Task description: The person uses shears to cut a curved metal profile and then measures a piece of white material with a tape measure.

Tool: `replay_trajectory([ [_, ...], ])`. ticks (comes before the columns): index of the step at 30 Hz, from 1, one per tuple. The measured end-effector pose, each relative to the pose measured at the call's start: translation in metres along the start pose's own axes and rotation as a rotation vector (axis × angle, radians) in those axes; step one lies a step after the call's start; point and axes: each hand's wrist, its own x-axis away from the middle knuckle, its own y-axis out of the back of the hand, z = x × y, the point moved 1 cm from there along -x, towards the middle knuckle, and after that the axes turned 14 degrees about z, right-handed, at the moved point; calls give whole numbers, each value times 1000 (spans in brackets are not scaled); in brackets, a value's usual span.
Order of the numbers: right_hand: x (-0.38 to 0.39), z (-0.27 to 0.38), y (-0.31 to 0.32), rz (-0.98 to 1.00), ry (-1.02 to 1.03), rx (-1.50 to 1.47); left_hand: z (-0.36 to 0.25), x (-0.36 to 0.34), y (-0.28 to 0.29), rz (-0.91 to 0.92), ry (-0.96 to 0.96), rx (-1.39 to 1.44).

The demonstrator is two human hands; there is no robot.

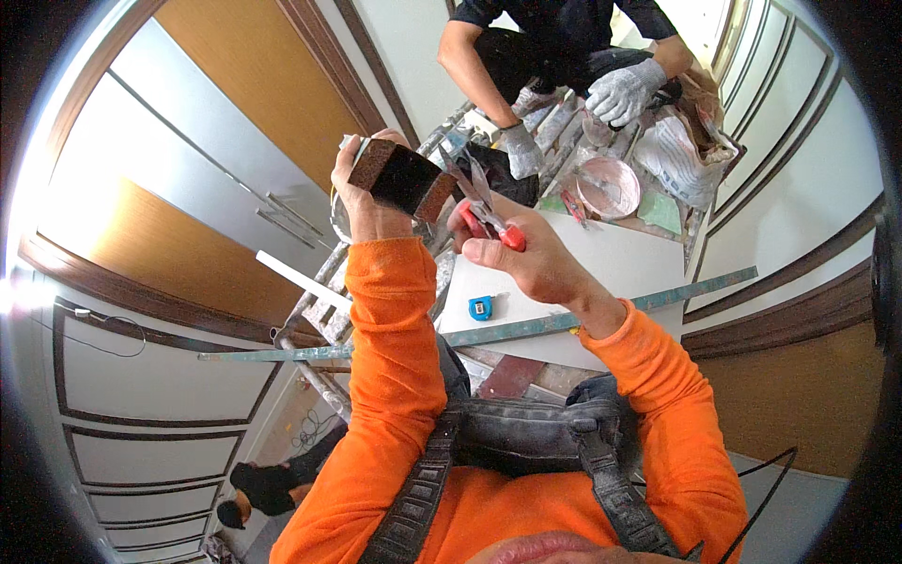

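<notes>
Both hands grip: left hand [368,202] fingers around a dark block [402,179], right hand [521,256] fingers around red-handled snips [484,211]

At upper left we list orange-brown wood doors [240,70] with white panels and dark brown trim; at lower left, white panelled wall [141,376]; at right, dark wood moulding [799,310]; bright daylight throughout.

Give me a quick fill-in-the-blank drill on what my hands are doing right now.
The left hand holds up a strip of dark metal bent into a ____ shape.
The right hand grips snips with ____ handles.
A blue tape measure lies on the ____ board.
A co-worker's gloved hand is near the ____ bowl.

Missing words: curved; red; white; pink
</notes>
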Motion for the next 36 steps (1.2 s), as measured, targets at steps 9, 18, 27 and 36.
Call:
replay_trajectory([
  [9, -10, 10, -3, 14, 59, -5, -20, -15, 32, 73, -28, -391],
  [18, -11, 9, -5, 1, 29, -122, -12, 3, 20, 79, -106, -469],
  [27, -11, 6, -3, 34, 34, -152, -15, -2, 16, 84, -141, -437],
  [36, -6, 9, -1, -26, -28, 106, -11, 4, 0, 70, -163, -402],
])
